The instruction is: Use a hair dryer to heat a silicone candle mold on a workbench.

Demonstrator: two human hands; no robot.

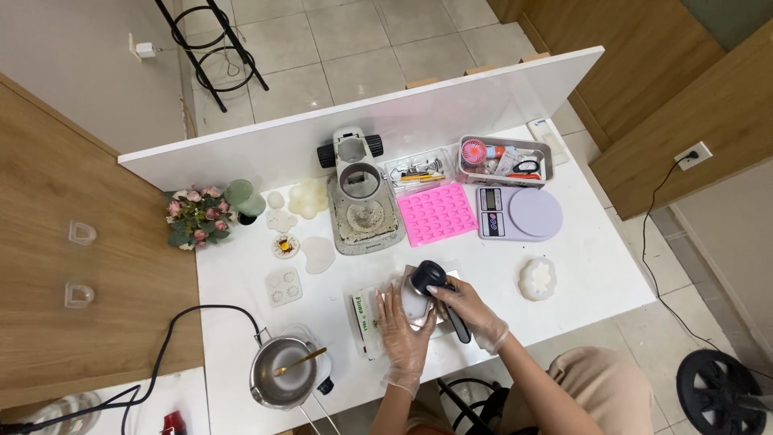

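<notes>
My right hand (475, 312), in a clear glove, grips the handle of a black hand-held tool (431, 279) whose round head points down at a pale mould (419, 304) near the table's front edge. Gloved too, my left hand (400, 332) lies flat on the left side of that mould and steadies it. A small white box (364, 318) sits just left of the left hand.
A white table (596, 266) carries a pink silicone mould (437, 213), a lilac kitchen scale (519, 213), a white microscope-like stand (361, 193), a tray of tools (505, 159), white moulds, a flower pot (196, 217) and a metal melting pot (280, 372) with a spoon. A white board stands behind.
</notes>
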